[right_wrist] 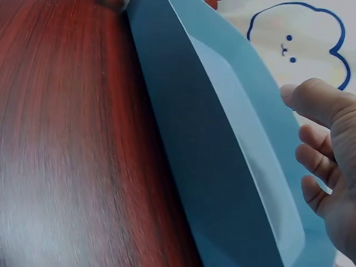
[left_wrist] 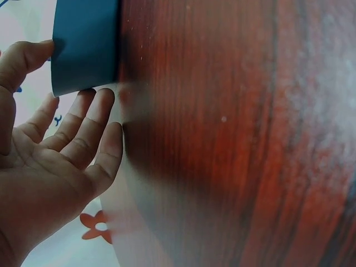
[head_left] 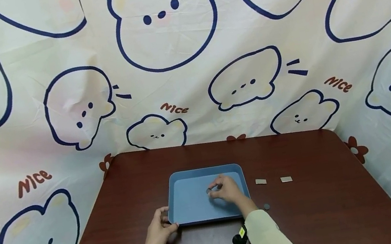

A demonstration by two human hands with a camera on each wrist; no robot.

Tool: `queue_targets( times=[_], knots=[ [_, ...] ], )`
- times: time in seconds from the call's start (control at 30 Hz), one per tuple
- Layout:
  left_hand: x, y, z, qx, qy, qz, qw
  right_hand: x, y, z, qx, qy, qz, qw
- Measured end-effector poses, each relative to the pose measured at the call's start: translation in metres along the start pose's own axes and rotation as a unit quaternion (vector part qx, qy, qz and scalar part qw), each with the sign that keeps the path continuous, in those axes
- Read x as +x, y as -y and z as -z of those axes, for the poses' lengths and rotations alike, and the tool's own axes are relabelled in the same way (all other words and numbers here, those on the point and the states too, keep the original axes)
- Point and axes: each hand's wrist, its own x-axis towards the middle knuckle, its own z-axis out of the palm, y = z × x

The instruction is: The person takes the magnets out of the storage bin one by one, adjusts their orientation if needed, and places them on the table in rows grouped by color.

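Note:
A blue rectangular tray (head_left: 192, 217) lies on the brown table. My left hand (head_left: 158, 229) holds its front left corner. In the left wrist view the thumb and fingertips of that hand (left_wrist: 61, 144) touch different sides of the tray wall (left_wrist: 86, 47). Over the right half of the tray, my right hand (head_left: 227, 190) pinches a small, dark, roundish disc (head_left: 209, 190) between thumb and index finger. The right wrist view shows this hand (right_wrist: 334, 150) above the tray (right_wrist: 206, 139), but the disc is hidden there.
Right of the tray lie two small pale rectangular pieces, a nearer one (head_left: 260, 181) and a farther one (head_left: 286, 179). A small grey disc (head_left: 267, 206) rests beside my right wrist. A cloth with bear drawings (head_left: 189, 88) hangs behind the wood-grain table (head_left: 325, 212).

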Motion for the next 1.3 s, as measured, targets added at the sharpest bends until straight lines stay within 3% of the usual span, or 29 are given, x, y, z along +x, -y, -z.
queue_targets(
  times=[0.37,0.53,1.03,1.3],
  knots=[
    [0.001,0.0,0.001,-0.005,0.001,0.002,1.0,-0.015,0.002,0.028,0.006,0.02,0.007,0.9998],
    [0.001,0.001,0.001,-0.004,0.002,0.0,1.0,-0.021,0.002,0.038,0.014,0.01,0.014,0.9997],
    [0.002,0.0,0.0,0.003,-0.001,0.002,1.0,-0.052,-0.01,0.062,0.047,-0.018,-0.041,0.9979],
    [0.002,0.001,0.0,0.0,-0.001,0.0,1.0,-0.066,-0.021,0.073,0.059,-0.054,-0.031,0.9964]
  ],
)
